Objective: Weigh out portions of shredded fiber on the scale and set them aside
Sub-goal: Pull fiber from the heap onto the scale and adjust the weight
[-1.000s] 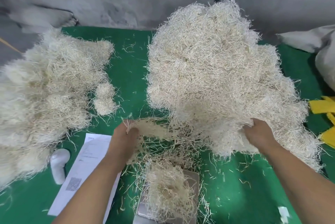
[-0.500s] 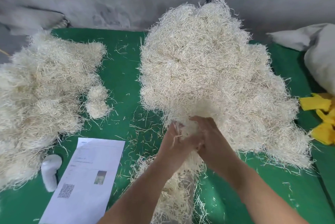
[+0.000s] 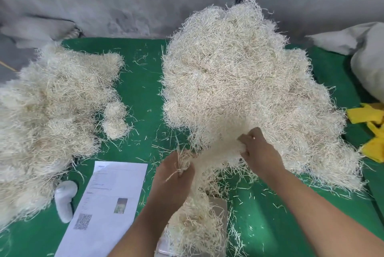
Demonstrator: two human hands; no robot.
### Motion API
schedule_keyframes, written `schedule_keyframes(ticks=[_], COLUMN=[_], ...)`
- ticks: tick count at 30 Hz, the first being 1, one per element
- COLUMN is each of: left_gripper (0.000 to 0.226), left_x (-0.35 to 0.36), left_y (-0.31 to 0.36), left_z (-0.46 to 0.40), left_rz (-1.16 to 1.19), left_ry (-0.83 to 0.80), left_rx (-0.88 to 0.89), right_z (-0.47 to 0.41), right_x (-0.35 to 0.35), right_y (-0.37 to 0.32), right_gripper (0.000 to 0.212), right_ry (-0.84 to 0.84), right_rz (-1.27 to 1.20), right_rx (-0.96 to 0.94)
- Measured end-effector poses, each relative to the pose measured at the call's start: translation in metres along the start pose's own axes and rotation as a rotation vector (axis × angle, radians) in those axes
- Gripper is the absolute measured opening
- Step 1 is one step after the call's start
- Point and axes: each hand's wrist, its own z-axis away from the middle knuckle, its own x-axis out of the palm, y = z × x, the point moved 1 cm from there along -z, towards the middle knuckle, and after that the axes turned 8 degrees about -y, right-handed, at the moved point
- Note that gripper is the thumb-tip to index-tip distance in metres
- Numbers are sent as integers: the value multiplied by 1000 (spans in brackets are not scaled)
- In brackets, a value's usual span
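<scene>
Just above the scale (image 3: 218,211), the left hand (image 3: 174,175) and right hand (image 3: 259,150) each clench fingers around fiber strands (image 3: 209,159) stretched between them, beside the big pile (image 3: 239,73).

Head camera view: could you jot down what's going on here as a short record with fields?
Surface: green table
Main supply: large fiber heap, centre-right
Set-aside fiber: pile on the left
Scale: metal scale, near edge, mostly covered by a fiber portion
Left hand: grips a tuft of fiber
Right hand: grips fiber at the heap's near edge
Between hands: a stretched strand of fiber
Also present: printed sheet, white handheld device, yellow cloth
</scene>
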Motion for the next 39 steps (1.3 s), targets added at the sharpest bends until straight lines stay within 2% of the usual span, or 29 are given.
schedule_keyframes(ticks=[5, 9, 10, 11, 14, 15, 17, 19, 22, 25, 27, 30, 32, 33, 35, 37, 39], left_gripper=[15, 16, 16, 17, 23, 23, 27, 30, 31, 53, 55, 33, 30, 31, 34, 40, 41], left_x=[-8, -4, -4, -7, -26, -35, -50, -60, -72, -72, -64, -45, -33, -26, -15, -4, 9], left_y=[-15, -11, -10, -9, -12, -15, -19, -22, -28, -34, -32, -27, -26, -26, -24, -21, -13], left_z=[6, 5, 6, 6, 8, 8, 8, 7, 8, 8, 5, 5, 9, 10, 10, 10, 12], left_rz=[-51, -129, -154, -169, -55, -2, -78, -171, 9, 190, 213, 249, 321, 336, 323, 328, 439], left_ry=[45, 23, 24, 32, 56, 95, 176, 261, 404, 485, 446, 356, 249, 201, 166, 167, 96], left_rx=[-13, 25, 34, 39, -97, -187, -275, -240, -227, -333, -331, -173, -107, -104, -155, -248, -288], right_z=[-8, -19, -22, -26, -29, -28, -28, -28, -15, 13, 28, 40, 46, 48, 52, 57, 66], right_x=[-2, 0, 1, 0, -17, -21, -23, -21, -13, -3, 3, 9, 4, -3, -18, -27, -30], right_y=[27, 26, 26, 30, 71, 89, 113, 127, 142, 158, 161, 145, 125, 115, 94, 70, 32], right_gripper=[29, 29, 26, 22, 18, 24, 34, 36, 40, 37, 33, 50, 44, 42, 52, 53, 50], right_ry=[-34, -52, -68, -76, -46, -29, -5, 48, 167, 167, 63, -218, -411, -493, -605, -514, -345], right_rz=[242, 223, 119, -105, -1051, -1228, -1329, -1417, -1572, -1453, -1211, -827, -685, -574, -217, 88, 98], right_rx=[52, 183, 238, 319, 800, 902, 959, 950, 986, 1049, 1066, 870, 724, 664, 563, 512, 452])
